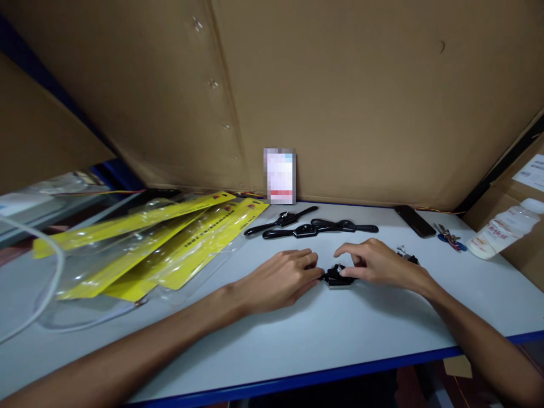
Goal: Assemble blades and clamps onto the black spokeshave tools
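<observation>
Black tools (312, 228) behind; near table (297, 340) bare

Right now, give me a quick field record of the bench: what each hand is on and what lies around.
left hand: on the table, fingertips touching the small black tool
right hand: fingers pinching the small black tool from the other side
behind the hands: three black two-handled tools lying flat
far left: yellow-backed clear packages, overlapping
far right: black phone, keys, white bottle on its side
surface: white table, blue edge
</observation>
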A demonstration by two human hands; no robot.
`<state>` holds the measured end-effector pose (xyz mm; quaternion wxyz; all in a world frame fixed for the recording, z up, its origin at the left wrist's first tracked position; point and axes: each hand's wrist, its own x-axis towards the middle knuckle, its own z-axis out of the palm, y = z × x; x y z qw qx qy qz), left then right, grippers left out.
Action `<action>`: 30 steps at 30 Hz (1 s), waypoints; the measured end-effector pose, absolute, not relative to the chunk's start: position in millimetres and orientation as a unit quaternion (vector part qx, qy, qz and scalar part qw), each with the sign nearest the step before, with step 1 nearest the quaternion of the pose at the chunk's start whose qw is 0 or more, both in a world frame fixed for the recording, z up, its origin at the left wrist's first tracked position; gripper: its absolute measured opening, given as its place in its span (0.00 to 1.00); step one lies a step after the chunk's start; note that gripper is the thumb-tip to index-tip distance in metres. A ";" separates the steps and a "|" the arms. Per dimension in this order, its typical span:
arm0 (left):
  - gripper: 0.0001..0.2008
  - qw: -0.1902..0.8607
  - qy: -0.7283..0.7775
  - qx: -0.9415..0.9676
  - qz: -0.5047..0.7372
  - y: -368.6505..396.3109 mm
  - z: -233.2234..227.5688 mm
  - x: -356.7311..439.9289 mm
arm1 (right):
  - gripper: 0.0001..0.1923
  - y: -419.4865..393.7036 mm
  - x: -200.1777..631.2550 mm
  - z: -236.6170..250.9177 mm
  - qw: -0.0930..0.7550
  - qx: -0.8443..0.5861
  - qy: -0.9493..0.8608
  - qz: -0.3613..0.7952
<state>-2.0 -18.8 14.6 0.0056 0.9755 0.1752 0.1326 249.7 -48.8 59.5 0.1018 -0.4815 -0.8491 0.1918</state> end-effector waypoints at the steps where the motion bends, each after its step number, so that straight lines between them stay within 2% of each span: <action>1: 0.13 0.006 0.177 0.975 0.131 -18.9 14.8 -1.9 | 0.09 -49.4 247.5 55.8 0.091 -0.484 -0.853 0.174; 2: 0.13 0.006 0.178 0.976 0.129 -19.0 15.0 -1.7 | 0.05 -50.0 244.6 51.4 0.083 -0.485 -0.856 0.157; 3: 0.13 0.006 0.179 0.976 0.126 -19.2 15.0 -1.5 | 0.06 -50.7 241.5 46.9 0.079 -0.486 -0.859 0.140; 5: 0.12 0.006 0.180 0.976 0.123 -19.4 14.8 -1.1 | 0.12 -52.0 235.0 38.9 0.079 -0.487 -0.862 0.119; 12: 0.13 -0.006 0.178 0.975 0.130 -19.6 12.4 -0.8 | 0.21 -49.6 235.3 42.5 0.115 -0.508 -0.841 0.147; 14: 0.13 -0.007 0.174 0.976 0.133 -19.7 12.7 -0.9 | 0.20 -47.9 242.2 50.8 0.143 -0.514 -0.835 0.138; 18: 0.13 -0.008 0.172 0.976 0.131 -20.1 14.0 -0.7 | 0.06 -47.2 253.9 63.6 0.166 -0.487 -0.842 0.160; 21: 0.14 -0.004 0.170 0.976 0.138 -20.1 14.6 -0.5 | 0.12 -48.9 254.1 62.9 0.124 -0.468 -0.858 0.170; 24: 0.14 -0.003 0.168 0.975 0.143 -20.0 14.9 -0.6 | 0.05 -51.2 246.3 53.7 0.090 -0.462 -0.871 0.142; 30: 0.14 -0.013 0.172 0.977 0.126 -20.3 14.9 -0.4 | 0.15 -52.7 229.8 35.2 0.090 -0.494 -0.859 0.105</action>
